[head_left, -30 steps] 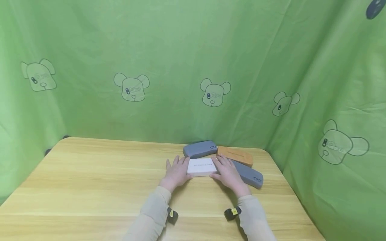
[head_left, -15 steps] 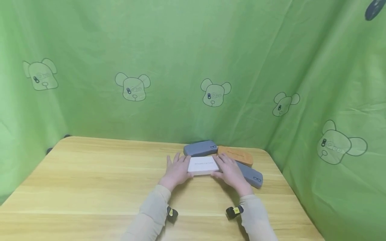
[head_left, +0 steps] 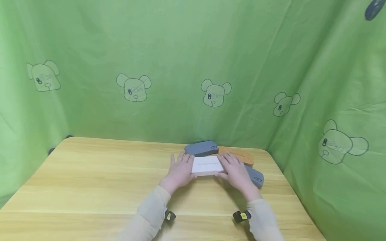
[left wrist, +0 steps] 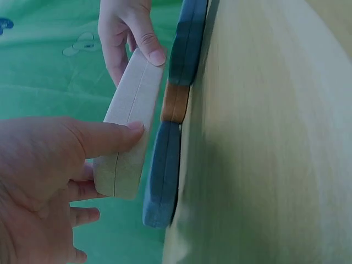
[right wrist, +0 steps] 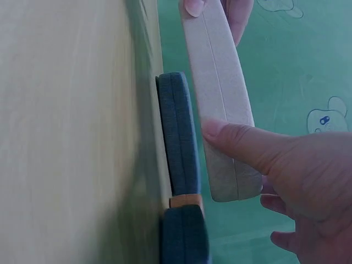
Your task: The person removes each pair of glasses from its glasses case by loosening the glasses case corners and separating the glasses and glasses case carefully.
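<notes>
A white glasses case [head_left: 206, 163] with small print on its lid is held between both hands, raised a little off the table. My left hand [head_left: 180, 172] pinches its left end, thumb on the near side and fingers behind. At the other end, my right hand [head_left: 237, 173] grips it the same way. In the left wrist view a gap shows between the white case [left wrist: 137, 99] and the cases on the table. Behind it lies a blue-grey glasses case [head_left: 200, 148]. An orange case [head_left: 244, 156] and another grey case [head_left: 255, 176] are partly hidden by the right hand.
The wooden table [head_left: 99, 180] reaches back to a green curtain [head_left: 175, 117] printed with bear heads. More curtain hangs along both sides. The three lying cases sit close together toward the table's back right. Black wrist cameras [head_left: 242, 216] jut inward from the sleeves.
Both hands have shifted slightly to the right with the white glasses case, which has come up a little. The right hand now covers more of the grey case. The other cases have stayed put.
</notes>
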A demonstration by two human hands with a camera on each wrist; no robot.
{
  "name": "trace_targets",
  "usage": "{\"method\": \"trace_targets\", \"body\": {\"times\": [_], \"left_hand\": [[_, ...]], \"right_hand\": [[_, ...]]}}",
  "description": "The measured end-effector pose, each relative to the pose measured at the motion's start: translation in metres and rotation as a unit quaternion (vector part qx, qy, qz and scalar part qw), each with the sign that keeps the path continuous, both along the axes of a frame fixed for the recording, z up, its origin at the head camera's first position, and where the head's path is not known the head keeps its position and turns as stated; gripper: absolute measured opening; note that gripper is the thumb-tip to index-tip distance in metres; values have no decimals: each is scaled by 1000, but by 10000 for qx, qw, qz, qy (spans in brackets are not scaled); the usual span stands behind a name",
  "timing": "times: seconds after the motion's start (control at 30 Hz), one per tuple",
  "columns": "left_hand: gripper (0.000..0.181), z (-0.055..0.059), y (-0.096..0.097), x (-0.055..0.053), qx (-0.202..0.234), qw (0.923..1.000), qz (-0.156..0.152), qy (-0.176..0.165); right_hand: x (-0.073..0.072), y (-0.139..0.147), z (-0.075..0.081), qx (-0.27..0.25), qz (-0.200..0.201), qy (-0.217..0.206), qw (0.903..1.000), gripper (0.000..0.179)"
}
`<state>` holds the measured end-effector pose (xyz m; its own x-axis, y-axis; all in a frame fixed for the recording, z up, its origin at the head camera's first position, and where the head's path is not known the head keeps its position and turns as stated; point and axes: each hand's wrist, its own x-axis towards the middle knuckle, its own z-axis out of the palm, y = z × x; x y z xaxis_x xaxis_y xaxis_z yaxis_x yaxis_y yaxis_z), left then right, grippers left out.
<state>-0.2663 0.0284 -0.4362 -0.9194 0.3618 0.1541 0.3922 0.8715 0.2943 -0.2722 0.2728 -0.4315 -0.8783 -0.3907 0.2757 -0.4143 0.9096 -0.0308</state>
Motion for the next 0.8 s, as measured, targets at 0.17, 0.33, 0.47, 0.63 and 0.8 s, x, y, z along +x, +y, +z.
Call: {"method": "trace_targets", "body": {"times": [0.17, 0.33, 0.47, 0.63, 0.8], "left_hand": [[79, 6, 6, 8, -175, 9996, -138, 196], [79, 14, 12, 17, -193, 9986, -296, 383], [80, 18, 18, 26, -291, 9977, -317, 515], [78, 21, 27, 38, -298, 9971, -251, 650], [77, 23, 36, 49, -301, 9959, -255, 811]], "right_hand": [[12, 7, 6, 2, 47, 229, 9997, 80], [23, 16, 9, 68, 21, 465, 9989, 80], [33, 23, 11, 82, -1, 609, 9981, 80], [47, 31, 13, 69, -47, 663, 9978, 79], [58, 40, 13, 26, -35, 751, 9972, 79]]}}
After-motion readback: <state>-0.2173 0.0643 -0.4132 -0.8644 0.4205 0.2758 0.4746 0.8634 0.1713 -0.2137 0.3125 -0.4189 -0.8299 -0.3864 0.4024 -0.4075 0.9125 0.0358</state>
